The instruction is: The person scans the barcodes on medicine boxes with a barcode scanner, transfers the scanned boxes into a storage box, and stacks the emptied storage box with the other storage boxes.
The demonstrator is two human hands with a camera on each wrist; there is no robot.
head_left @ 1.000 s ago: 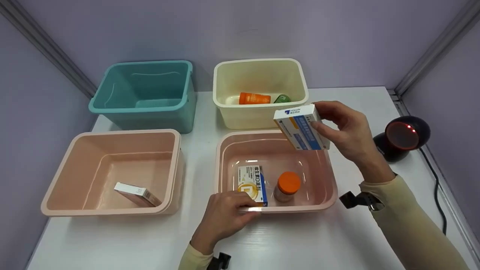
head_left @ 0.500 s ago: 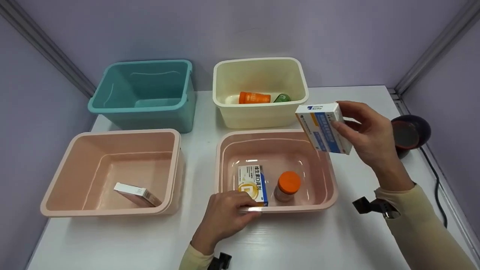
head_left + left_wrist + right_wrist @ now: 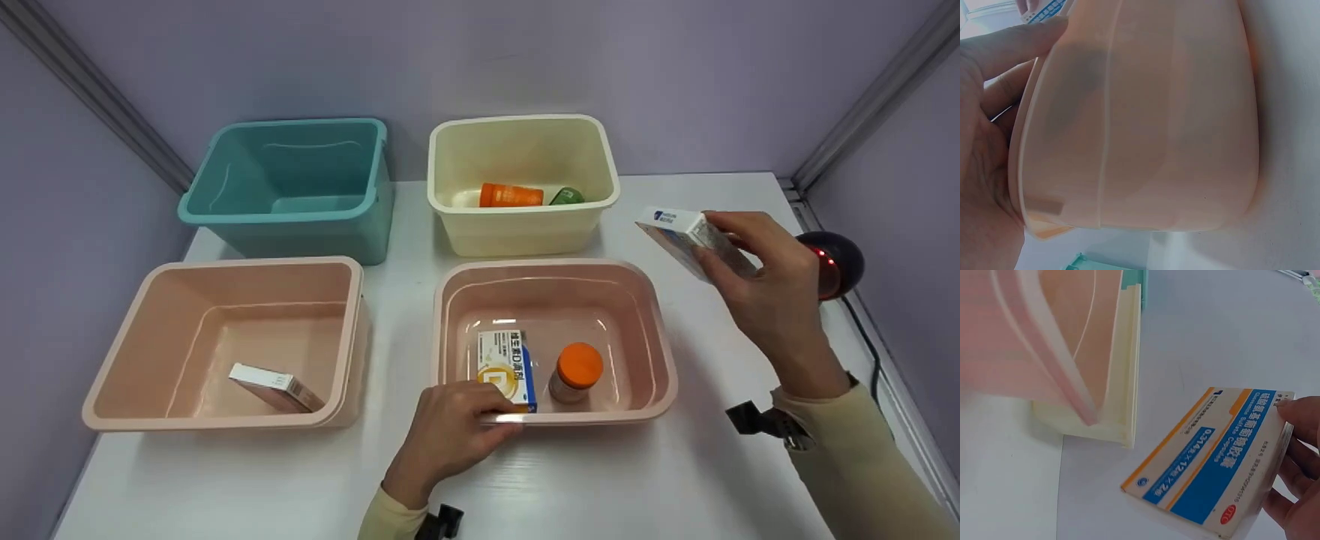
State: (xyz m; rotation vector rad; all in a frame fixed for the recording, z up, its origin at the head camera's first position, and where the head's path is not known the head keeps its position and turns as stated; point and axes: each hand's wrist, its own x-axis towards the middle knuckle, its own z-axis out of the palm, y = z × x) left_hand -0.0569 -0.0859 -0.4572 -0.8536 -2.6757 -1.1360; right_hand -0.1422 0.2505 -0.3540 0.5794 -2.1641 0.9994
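Scanner (image 3: 836,264): mostly hidden behind right hand (image 3: 765,289) and box (image 3: 686,238). Box face not visible in head view; in wrist view its right end sits under the fingers (image 3: 1297,455), small print unreadable. Left hand (image 3: 450,435) covers the bin's (image 3: 660,352) near rim; left wrist view crops the bin, contents unseen. Green item (image 3: 565,196) in cream bin (image 3: 525,124) half hidden by the wall.

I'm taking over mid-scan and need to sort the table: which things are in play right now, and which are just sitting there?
In play:
right hand holding the blue-and-white medicine box
scanner beside that box
left hand gripping the rim of the right pink bin

Sitting there:
yellow box, orange-capped bottle
left pink bin
teal bin
cream bin
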